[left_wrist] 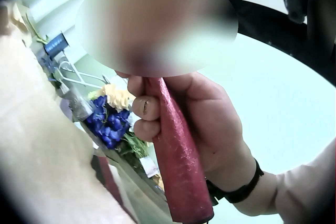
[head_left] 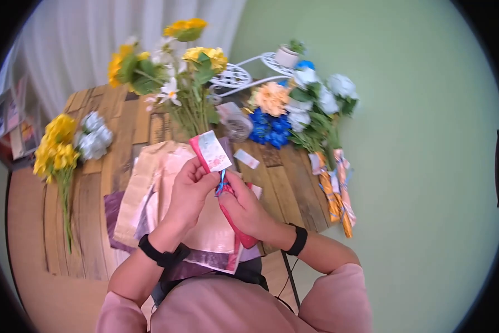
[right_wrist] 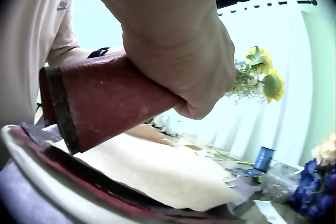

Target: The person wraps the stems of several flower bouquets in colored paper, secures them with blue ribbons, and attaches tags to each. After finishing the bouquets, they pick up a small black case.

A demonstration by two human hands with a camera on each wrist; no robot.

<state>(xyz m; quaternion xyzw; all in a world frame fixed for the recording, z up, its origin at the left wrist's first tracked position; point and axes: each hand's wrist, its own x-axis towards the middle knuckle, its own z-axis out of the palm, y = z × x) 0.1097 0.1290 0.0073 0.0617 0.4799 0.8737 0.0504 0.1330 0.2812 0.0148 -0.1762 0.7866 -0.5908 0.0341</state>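
In the head view, a bouquet of yellow and white flowers [head_left: 196, 102] has its stems wrapped in red paper [head_left: 238, 227]. My left hand [head_left: 189, 191] pinches a blue ribbon [head_left: 222, 182] tied around the wrap, just below a small floral-print card [head_left: 213, 151]. The fingers of my right hand [head_left: 248, 208] curl round the wrap at the ribbon. In the left wrist view my right hand [left_wrist: 212, 124] grips the red wrap [left_wrist: 181, 166]; a blur covers the area above it. The right wrist view has my right hand [right_wrist: 178, 61] around the wrap [right_wrist: 105, 103], hiding the ribbon.
Wrapping sheets [head_left: 144, 194] lie stacked under my hands. Yellow flowers [head_left: 58, 144] and pale blue flowers [head_left: 94, 136] lie left. Blue flowers [head_left: 270, 129], a loose card [head_left: 246, 159] and wrapped white bouquets [head_left: 338, 191] are right. A white stand [head_left: 232, 76] is behind.
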